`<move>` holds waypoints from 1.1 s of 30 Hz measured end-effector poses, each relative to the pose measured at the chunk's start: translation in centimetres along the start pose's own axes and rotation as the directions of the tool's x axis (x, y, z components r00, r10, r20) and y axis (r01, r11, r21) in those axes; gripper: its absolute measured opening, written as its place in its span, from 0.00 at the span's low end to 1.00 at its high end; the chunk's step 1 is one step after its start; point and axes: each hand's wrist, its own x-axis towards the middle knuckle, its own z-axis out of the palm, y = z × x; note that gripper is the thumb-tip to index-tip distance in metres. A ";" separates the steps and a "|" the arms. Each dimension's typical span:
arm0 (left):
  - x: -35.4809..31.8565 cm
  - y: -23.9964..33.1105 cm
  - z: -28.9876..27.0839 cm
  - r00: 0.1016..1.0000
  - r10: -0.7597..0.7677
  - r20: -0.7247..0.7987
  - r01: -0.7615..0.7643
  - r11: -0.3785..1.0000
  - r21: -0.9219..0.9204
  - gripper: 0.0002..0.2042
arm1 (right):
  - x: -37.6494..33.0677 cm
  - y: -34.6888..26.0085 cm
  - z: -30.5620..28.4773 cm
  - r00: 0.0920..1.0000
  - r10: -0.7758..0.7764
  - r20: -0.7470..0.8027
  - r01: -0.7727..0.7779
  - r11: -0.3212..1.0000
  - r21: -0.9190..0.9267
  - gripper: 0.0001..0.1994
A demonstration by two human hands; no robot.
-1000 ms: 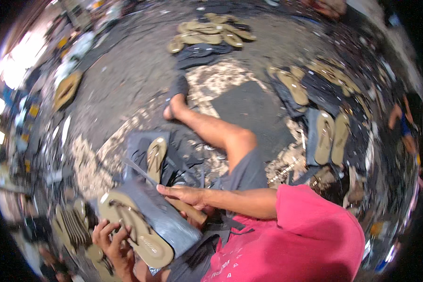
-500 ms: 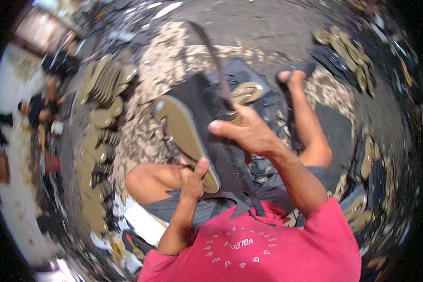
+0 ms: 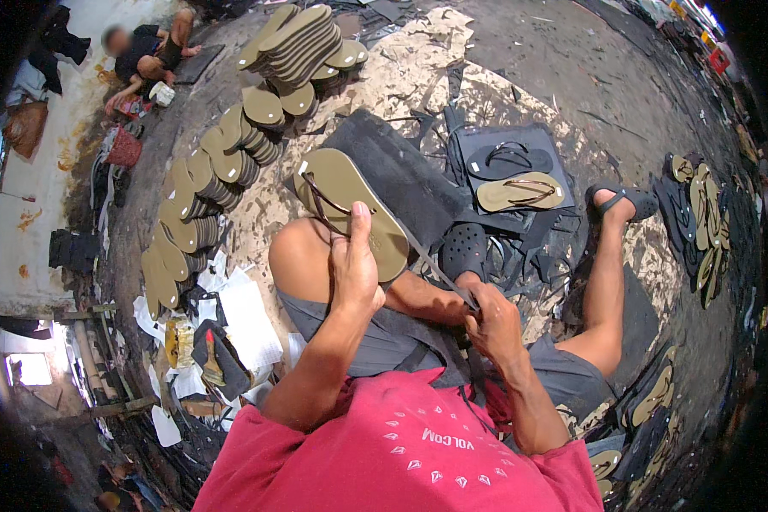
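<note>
My left hand (image 3: 356,271) grips an olive flip-flop (image 3: 382,241) with thin brown straps, thumb on top of its footbed. My right hand (image 3: 495,322) is closed round the handle of a long, thin-bladed knife (image 3: 435,271). Its narrow blade runs up and left to the flip-flop's right edge; whether it touches is hard to tell. Behind them a dark rubber slab (image 3: 392,171) lies across my lap. Just beyond it, a dark flip-flop (image 3: 510,160) and an olive one (image 3: 520,193) rest on a dark sheet.
Stacks of olive soles (image 3: 222,154) curve along the left. Finished-looking flip-flops (image 3: 708,205) lie at the far right. White paper (image 3: 249,320) and a brush (image 3: 212,363) are at lower left. Dark scraps litter the ground; another person (image 3: 149,60) sits at upper left.
My right hand has come down and nearer my body, swinging the knife from upright to a slant beside the flip-flop. My left hand still holds the flip-flop. The view has shifted.
</note>
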 end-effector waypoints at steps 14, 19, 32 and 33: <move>-2.9 -0.7 -1.1 0.988 -0.006 0.154 -0.017 0.989 0.147 0.19 | 10.2 -4.7 1.9 0.965 -0.216 -0.146 0.249 0.931 0.265 0.20; -5.4 -0.2 -1.4 0.970 0.079 0.228 -0.137 0.958 0.252 0.20 | 19.8 -7.3 1.3 0.990 -0.110 -0.084 0.134 0.915 0.381 0.19; -3.2 3.3 -0.4 0.882 0.038 0.469 -0.106 0.987 0.121 0.34 | 9.3 -7.0 -4.3 0.973 0.229 -0.006 -0.167 0.725 0.668 0.21; -2.6 4.0 0.2 0.932 0.005 0.361 -0.029 0.998 0.059 0.33 | 8.2 -7.2 -4.4 0.977 0.208 -0.034 -0.138 0.755 0.641 0.20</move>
